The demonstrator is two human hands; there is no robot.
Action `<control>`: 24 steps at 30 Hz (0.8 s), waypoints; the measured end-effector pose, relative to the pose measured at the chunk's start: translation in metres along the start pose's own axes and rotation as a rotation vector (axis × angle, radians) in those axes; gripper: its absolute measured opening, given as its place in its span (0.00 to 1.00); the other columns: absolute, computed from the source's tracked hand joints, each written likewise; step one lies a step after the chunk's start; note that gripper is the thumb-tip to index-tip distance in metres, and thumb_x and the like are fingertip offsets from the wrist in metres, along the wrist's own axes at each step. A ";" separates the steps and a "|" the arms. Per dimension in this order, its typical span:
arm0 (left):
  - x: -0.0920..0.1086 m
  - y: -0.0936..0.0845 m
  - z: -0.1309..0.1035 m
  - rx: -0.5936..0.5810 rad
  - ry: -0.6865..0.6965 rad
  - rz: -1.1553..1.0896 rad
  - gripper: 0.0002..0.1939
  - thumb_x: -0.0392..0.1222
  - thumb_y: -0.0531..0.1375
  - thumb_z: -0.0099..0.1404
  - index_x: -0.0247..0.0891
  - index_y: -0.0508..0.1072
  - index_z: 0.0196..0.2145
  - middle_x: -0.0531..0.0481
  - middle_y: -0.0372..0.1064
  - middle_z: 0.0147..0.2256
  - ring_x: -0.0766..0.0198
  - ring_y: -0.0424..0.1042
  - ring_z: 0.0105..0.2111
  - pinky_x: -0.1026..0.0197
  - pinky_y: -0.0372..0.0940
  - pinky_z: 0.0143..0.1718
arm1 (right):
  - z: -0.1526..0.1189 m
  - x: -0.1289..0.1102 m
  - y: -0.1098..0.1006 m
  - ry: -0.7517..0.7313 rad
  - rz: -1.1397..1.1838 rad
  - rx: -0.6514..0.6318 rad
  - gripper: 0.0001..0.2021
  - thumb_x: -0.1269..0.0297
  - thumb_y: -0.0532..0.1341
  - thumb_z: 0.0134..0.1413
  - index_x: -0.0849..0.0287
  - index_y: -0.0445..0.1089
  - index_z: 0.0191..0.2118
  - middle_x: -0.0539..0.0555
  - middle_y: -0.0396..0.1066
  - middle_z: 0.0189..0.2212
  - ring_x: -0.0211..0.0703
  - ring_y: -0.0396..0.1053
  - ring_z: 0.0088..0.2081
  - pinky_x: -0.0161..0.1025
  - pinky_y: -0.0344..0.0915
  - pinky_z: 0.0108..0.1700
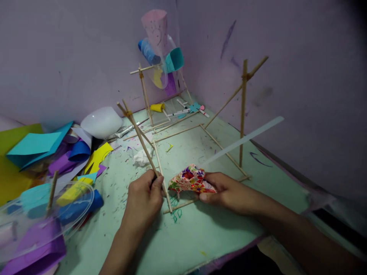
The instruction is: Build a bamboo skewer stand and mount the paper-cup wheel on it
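My left hand (145, 198) pinches the lower end of a slanted wooden stick (142, 140), part of a frame of thin sticks standing on the table. In my right hand (226, 191) is a hot glue gun (190, 179) with a bright flower-patterned body, its front end pointing left toward the frame's near corner. A long, whitish glue stick (246, 140) sticks out behind it, up and to the right. Base sticks (163, 177) lie beside my left fingers. On the frame's right side, an upright stick (243, 114) crosses another near its top.
Coloured paper (34, 147) and cut scraps are heaped at the left, near a clear plastic disc (86, 191) with paper rolls. A white rounded object (101, 122) lies against the wall. Paper cups (156, 28) top another stick structure in the corner. Crumpled tissue (142, 157) lies mid-table.
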State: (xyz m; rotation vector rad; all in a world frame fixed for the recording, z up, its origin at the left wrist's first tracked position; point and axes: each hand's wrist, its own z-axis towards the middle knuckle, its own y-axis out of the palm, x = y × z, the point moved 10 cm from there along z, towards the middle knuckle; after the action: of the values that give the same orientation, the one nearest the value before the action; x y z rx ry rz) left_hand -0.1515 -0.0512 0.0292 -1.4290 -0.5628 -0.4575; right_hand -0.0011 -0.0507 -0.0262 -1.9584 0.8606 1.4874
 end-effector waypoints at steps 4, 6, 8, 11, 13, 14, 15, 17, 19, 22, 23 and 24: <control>-0.002 -0.002 0.000 0.002 -0.028 -0.055 0.13 0.44 0.51 0.60 0.39 0.62 0.20 0.55 0.64 0.16 0.68 0.63 0.17 0.65 0.56 0.21 | 0.000 0.003 -0.002 -0.012 -0.011 0.011 0.19 0.65 0.58 0.41 0.63 0.71 0.43 0.52 0.72 0.32 0.42 0.66 0.33 0.36 0.61 0.36; -0.002 -0.002 0.000 0.002 -0.031 -0.067 0.12 0.44 0.52 0.60 0.39 0.63 0.20 0.55 0.64 0.16 0.68 0.63 0.17 0.65 0.56 0.21 | 0.001 0.006 -0.002 0.001 -0.010 0.015 0.19 0.65 0.58 0.41 0.63 0.71 0.42 0.52 0.72 0.32 0.42 0.66 0.32 0.36 0.60 0.35; -0.002 -0.002 0.000 0.010 -0.029 -0.067 0.12 0.44 0.52 0.60 0.39 0.63 0.20 0.56 0.64 0.15 0.68 0.62 0.17 0.65 0.56 0.20 | 0.001 0.006 -0.002 -0.001 -0.005 0.016 0.18 0.64 0.58 0.41 0.63 0.71 0.42 0.52 0.71 0.31 0.42 0.65 0.32 0.35 0.60 0.34; -0.001 -0.002 0.000 0.017 -0.022 -0.052 0.12 0.43 0.52 0.60 0.39 0.63 0.20 0.56 0.63 0.15 0.68 0.62 0.17 0.65 0.56 0.21 | 0.001 0.000 -0.005 -0.032 0.017 0.032 0.17 0.63 0.59 0.41 0.64 0.70 0.40 0.52 0.70 0.29 0.41 0.64 0.30 0.35 0.60 0.32; 0.000 -0.002 0.001 0.014 -0.017 -0.042 0.12 0.43 0.52 0.60 0.39 0.62 0.20 0.56 0.63 0.16 0.68 0.62 0.17 0.65 0.56 0.21 | 0.001 -0.002 -0.010 -0.017 0.038 0.086 0.17 0.63 0.59 0.41 0.65 0.69 0.39 0.51 0.68 0.26 0.38 0.62 0.26 0.34 0.59 0.29; 0.000 -0.001 0.001 0.008 -0.017 -0.038 0.12 0.43 0.51 0.60 0.39 0.62 0.21 0.56 0.63 0.16 0.67 0.62 0.17 0.65 0.56 0.22 | 0.001 -0.003 -0.014 -0.002 0.050 0.132 0.16 0.62 0.59 0.42 0.65 0.68 0.39 0.50 0.67 0.24 0.36 0.60 0.23 0.33 0.58 0.26; -0.001 0.000 0.001 0.001 -0.018 -0.037 0.12 0.44 0.51 0.60 0.39 0.62 0.21 0.55 0.64 0.16 0.67 0.63 0.18 0.65 0.56 0.22 | 0.002 -0.003 -0.018 0.011 0.065 0.186 0.16 0.62 0.59 0.42 0.64 0.67 0.39 0.49 0.65 0.23 0.34 0.58 0.21 0.32 0.56 0.24; -0.002 0.001 0.000 -0.013 -0.020 -0.034 0.12 0.44 0.51 0.60 0.40 0.62 0.21 0.55 0.64 0.17 0.66 0.63 0.19 0.64 0.56 0.23 | 0.005 -0.008 -0.023 0.006 0.120 0.300 0.15 0.61 0.59 0.44 0.63 0.65 0.39 0.46 0.62 0.21 0.32 0.56 0.19 0.31 0.53 0.21; -0.002 0.002 0.000 -0.024 -0.013 -0.030 0.12 0.45 0.50 0.61 0.40 0.61 0.21 0.54 0.63 0.18 0.65 0.63 0.20 0.63 0.56 0.24 | 0.013 -0.014 -0.025 -0.031 0.244 0.390 0.13 0.61 0.60 0.44 0.61 0.64 0.37 0.46 0.61 0.21 0.32 0.56 0.19 0.31 0.54 0.22; -0.001 0.001 -0.001 -0.022 0.004 -0.008 0.13 0.45 0.50 0.60 0.40 0.59 0.20 0.54 0.62 0.18 0.65 0.62 0.20 0.63 0.55 0.24 | 0.034 -0.013 -0.024 -0.019 0.460 0.480 0.09 0.62 0.59 0.43 0.60 0.63 0.32 0.47 0.61 0.22 0.32 0.58 0.22 0.31 0.55 0.24; -0.001 0.001 0.000 -0.021 0.011 -0.002 0.13 0.45 0.49 0.60 0.40 0.58 0.20 0.54 0.62 0.18 0.65 0.62 0.20 0.63 0.55 0.25 | 0.041 -0.011 -0.026 0.001 0.495 0.510 0.08 0.63 0.58 0.43 0.60 0.62 0.31 0.47 0.61 0.22 0.32 0.58 0.22 0.31 0.55 0.24; -0.001 0.001 0.000 -0.019 0.016 0.003 0.13 0.44 0.49 0.60 0.40 0.58 0.20 0.54 0.61 0.18 0.65 0.62 0.20 0.63 0.55 0.25 | 0.045 -0.010 -0.029 0.019 0.504 0.539 0.06 0.63 0.58 0.44 0.60 0.61 0.29 0.47 0.60 0.22 0.32 0.58 0.22 0.31 0.54 0.24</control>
State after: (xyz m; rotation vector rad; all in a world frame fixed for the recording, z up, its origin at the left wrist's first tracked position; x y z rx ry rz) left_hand -0.1512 -0.0511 0.0279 -1.4435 -0.5449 -0.4723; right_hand -0.0097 0.0033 -0.0274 -1.4158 1.6541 1.2956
